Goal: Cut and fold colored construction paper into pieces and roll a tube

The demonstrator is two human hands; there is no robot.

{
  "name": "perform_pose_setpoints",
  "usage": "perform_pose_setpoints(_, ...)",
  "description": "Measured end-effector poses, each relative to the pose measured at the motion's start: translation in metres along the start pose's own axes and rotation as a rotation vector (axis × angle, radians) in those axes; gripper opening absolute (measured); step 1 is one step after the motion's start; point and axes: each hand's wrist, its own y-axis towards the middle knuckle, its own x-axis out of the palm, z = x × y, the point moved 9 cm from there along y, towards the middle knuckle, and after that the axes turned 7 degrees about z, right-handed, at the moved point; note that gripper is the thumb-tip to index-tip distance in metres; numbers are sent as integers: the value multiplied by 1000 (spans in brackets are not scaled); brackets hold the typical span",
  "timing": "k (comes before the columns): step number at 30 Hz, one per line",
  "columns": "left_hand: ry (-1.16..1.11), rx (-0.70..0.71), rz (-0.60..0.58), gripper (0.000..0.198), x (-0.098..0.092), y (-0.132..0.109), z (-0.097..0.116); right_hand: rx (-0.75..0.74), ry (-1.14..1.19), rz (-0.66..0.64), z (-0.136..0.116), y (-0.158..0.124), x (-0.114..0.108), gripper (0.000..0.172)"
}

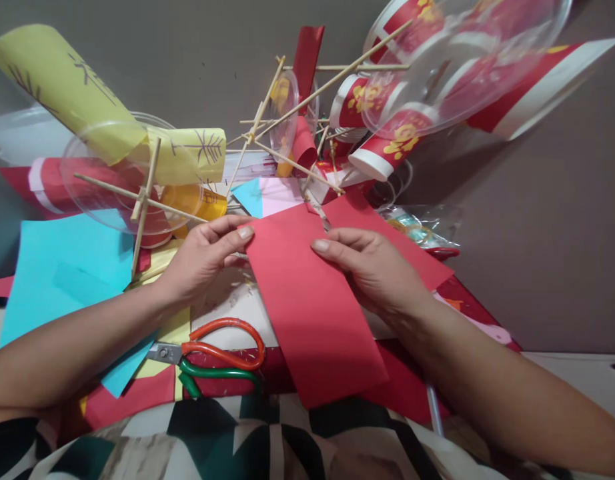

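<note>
A long red paper strip (312, 300) slants across the middle, its near end close to my lap. My left hand (212, 250) pinches its upper left corner between thumb and fingers. On the strip's right edge my right hand (365, 263) has its thumb on top and its fingers underneath. Beyond the right hand lies another piece of red paper (387, 240). Scissors (222, 353) with one orange and one green handle rest left of the strip, below my left hand.
Blue paper (72, 267) lies at the left. Behind stand crossed wooden sticks (251, 137), a yellow paper roll (72, 87), clear plastic discs (132, 180) and red-and-white paper cups (395, 140). A clear plastic packet (422, 227) sits at the right, near the wall (537, 233).
</note>
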Motion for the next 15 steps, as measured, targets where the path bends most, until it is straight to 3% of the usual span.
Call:
perform_pose_setpoints(5, -10, -6, 18, 27, -3, 2, 4, 109, 67, -11, 5, 3, 2, 27)
perform_pose_setpoints(9, -44, -53, 38, 30, -6, 7, -1, 155, -22, -108, 13, 10, 8, 32)
perform_pose_setpoints(15, -54, -365, -109, 33, 7, 2, -33, 237, -132, -331, 28, 3, 29, 32)
